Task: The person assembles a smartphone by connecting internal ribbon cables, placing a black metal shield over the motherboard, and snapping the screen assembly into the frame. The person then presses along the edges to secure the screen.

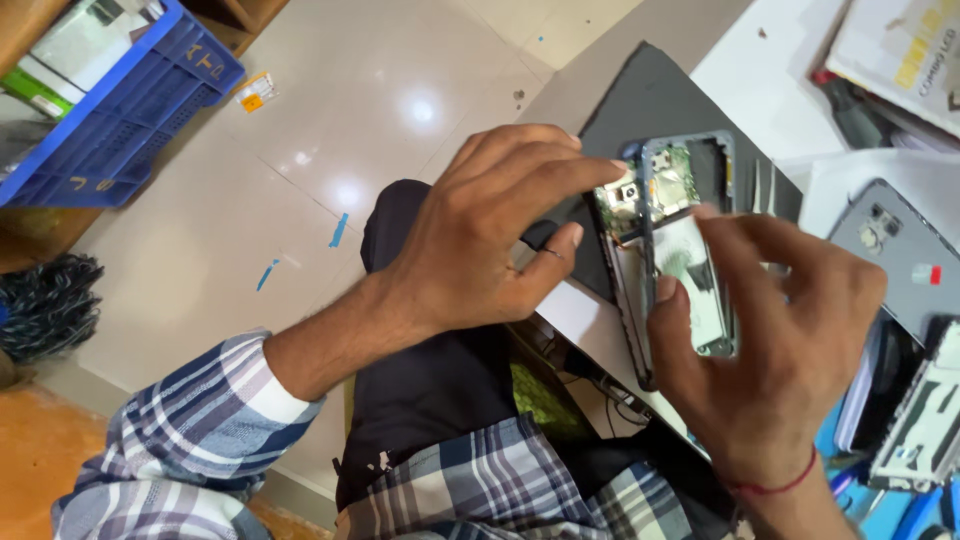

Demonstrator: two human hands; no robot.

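Head view, looking down at both hands over the edge of the surface (600, 330).

Phone (672, 235): opened, back cover off, lying on a dark mat (650, 95) between the two hands. Circuit board (672, 178) exposed at the end away from the body; a silvery plate (695, 275) fills the middle. Frame looks intact.

Left hand (490, 235): fingers partly curled, index fingertip pressing on the phone's upper corner by the camera module (622, 195), thumb tucked under toward the near edge. It steadies the phone and does not close around it.

Right hand (775, 340): fingers spread and bent, thumb resting on the silvery plate's lower part, other fingers over the phone's far side. Whether it pinches a small part I cannot tell; the fingertips hide it.

Progress, judged: disassembly is partway. The cover is off and the internals are exposed, but board and plate still sit in the frame. No screws or loosened parts can be made out.

Around: beyond the right hand, a grey back cover (895, 255) and, nearer the body, another opened phone (925, 420). Tweezers (765, 185) lie on the mat just past the right fingers. Far off behind the left hand, a blue crate (120, 110) on the floor.
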